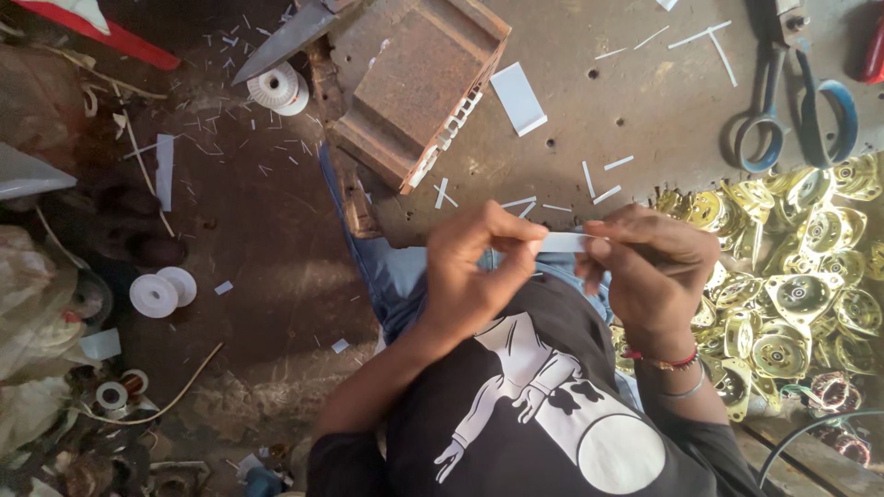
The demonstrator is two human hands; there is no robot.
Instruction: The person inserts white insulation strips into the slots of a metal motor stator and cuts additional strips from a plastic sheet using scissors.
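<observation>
Both my hands meet in front of my chest over a small white paper strip (pixel 564 242). My left hand (pixel 479 267) pinches its left end between thumb and forefinger. My right hand (pixel 649 267) pinches the right end, fingers curled; it wears a red thread and a thin bangle at the wrist. The strip lies level between them, just above the edge of the brown workbench (pixel 635 110). A rusty metal block (pixel 414 83) with white strips set in its slots stands on the bench just beyond my hands.
Blue-handled scissors (pixel 801 110) lie at the bench's far right. A heap of shiny gold-coloured metal covers (pixel 792 276) fills the right side. White paper pieces (pixel 517 97) litter the bench. White spools (pixel 161 293) and scraps lie on the dirt floor at left.
</observation>
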